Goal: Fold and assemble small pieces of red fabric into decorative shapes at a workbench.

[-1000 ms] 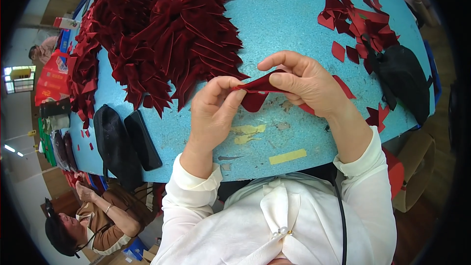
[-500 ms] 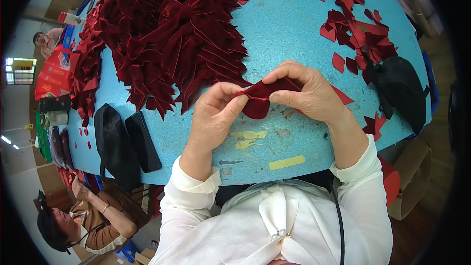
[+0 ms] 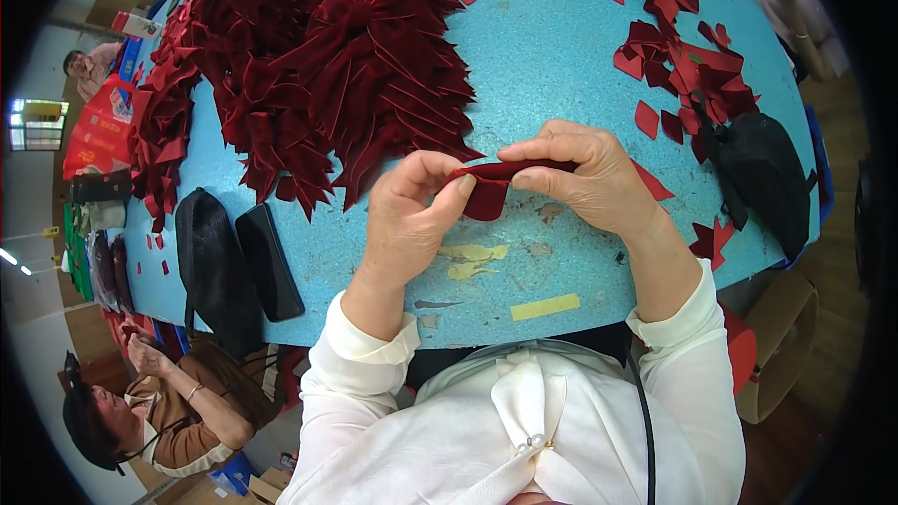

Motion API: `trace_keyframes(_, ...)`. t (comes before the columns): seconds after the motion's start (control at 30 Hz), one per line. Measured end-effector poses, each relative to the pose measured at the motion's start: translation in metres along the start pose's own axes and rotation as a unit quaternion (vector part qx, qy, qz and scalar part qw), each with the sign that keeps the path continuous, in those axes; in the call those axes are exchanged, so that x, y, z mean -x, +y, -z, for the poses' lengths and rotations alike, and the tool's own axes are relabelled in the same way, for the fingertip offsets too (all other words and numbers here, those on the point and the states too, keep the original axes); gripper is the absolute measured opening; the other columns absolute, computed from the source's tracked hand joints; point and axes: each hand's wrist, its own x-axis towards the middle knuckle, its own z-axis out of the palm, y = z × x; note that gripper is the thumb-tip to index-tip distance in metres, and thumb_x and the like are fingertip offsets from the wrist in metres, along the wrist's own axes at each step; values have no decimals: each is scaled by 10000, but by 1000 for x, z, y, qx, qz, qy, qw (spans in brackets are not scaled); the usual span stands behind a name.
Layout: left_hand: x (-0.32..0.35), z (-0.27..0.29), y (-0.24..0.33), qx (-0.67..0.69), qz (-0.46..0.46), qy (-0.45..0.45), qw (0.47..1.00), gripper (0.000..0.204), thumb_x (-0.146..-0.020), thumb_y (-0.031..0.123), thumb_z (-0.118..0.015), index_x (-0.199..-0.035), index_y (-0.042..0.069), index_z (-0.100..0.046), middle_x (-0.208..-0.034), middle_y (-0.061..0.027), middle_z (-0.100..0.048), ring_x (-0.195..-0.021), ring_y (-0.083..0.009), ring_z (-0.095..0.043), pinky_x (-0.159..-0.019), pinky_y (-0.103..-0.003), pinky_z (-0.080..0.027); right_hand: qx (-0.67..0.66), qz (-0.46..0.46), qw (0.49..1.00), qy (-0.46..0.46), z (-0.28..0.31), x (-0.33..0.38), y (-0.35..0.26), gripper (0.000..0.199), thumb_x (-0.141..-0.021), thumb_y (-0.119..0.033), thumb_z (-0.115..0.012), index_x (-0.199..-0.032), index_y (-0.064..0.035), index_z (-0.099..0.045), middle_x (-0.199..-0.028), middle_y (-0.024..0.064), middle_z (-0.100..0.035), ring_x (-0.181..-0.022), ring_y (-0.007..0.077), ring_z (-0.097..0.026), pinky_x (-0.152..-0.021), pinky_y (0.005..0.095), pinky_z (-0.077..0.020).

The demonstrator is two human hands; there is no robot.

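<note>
A dark red velvet fabric piece (image 3: pixel 485 198) is stretched between my two hands above the blue table. My left hand (image 3: pixel 408 220) pinches its left end between thumb and fingers. On the other side, my right hand (image 3: pixel 599 180) grips the folded upper strip with thumb and forefinger. One flap hangs down between the hands. Just beyond them lies a large heap of dark red velvet bows (image 3: pixel 365 65), its near tips close to my left fingers. A flat red piece (image 3: pixel 653 183) shows beside my right wrist.
Loose red fabric pieces (image 3: pixel 692 65) are scattered at the right and far side. A black pouch (image 3: pixel 762 178) lies at the right edge, another black bag (image 3: pixel 217 266) and a phone (image 3: pixel 270 262) at the left. A co-worker (image 3: pixel 178 393) sits lower left.
The velvet piece has been folded narrower along its top, and less of its face shows. My fingers keep their pinch, with the hands nearly in place.
</note>
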Motion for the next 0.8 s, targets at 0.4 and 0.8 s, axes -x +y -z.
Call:
trace_keyframes(0.4, 0, 6, -1, 82, 98, -40, 991, 79, -898, 60, -642, -952, 9, -614, -869, -15, -659, -759, -55, -594, -687, -201, -484, -30, -64, 996, -51, 2, 1, 5, 222, -910, -233, -665, -843, -30, -726, -658, -19, -569, -600, 62, -501, -500, 244, -399)
trace_keyframes(0.8, 1, 2, -5, 188, 120, -51, 974, 58, -902, 54, -586, -946, 16, -583, -1003, -79, -655, -863, -116, -618, -838, -269, -496, -88, -155, 980, -88, 1, -3, -4, 264, -900, -274, -672, -808, -28, -695, -675, -3, -614, -615, 73, -541, -552, 235, -438)
